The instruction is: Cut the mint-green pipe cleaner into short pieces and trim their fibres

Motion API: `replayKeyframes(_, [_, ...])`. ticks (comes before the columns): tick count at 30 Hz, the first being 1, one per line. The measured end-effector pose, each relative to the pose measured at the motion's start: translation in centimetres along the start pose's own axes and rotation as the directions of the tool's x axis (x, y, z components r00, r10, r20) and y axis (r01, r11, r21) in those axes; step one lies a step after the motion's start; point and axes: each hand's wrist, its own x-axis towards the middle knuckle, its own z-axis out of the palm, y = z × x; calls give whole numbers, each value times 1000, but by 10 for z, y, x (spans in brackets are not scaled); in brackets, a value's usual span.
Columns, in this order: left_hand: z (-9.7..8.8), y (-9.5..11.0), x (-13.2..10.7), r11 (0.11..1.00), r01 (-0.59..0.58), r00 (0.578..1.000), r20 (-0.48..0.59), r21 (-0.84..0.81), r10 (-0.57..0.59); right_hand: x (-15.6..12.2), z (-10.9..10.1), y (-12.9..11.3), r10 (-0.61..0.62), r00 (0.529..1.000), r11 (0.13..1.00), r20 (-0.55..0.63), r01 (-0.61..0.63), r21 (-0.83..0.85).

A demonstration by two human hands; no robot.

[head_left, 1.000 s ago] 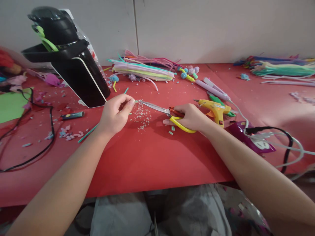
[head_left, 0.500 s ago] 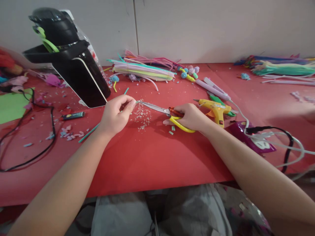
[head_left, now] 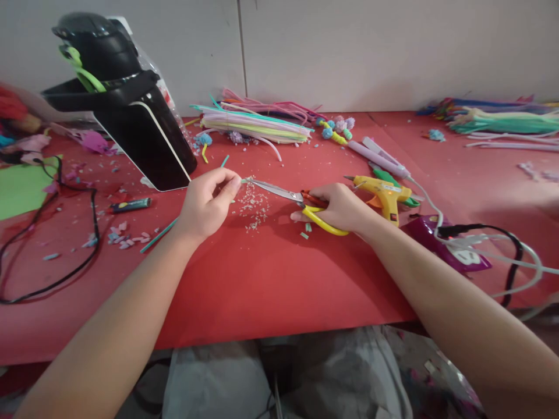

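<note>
My left hand pinches a thin green pipe cleaner between thumb and fingers, its short end sticking out toward the scissor tips. My right hand grips yellow-handled scissors, fingers through the loops, blades pointing left and nearly touching the pipe cleaner's end. A small heap of pale fluff clippings lies on the red table under the blades.
A yellow glue gun and lilac glue sticks lie right of my right hand, with a purple power strip and cables. Bundles of pipe cleaners lie at the back. A black tilted container stands left; a black cord loops nearby.
</note>
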Motion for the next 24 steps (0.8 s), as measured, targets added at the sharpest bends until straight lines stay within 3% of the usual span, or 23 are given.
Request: replayKeyframes(24, [-1,2,0,1000,15,1000,12,-2,-15,0,-1,-1,-21,1000,1000,-14,21,5])
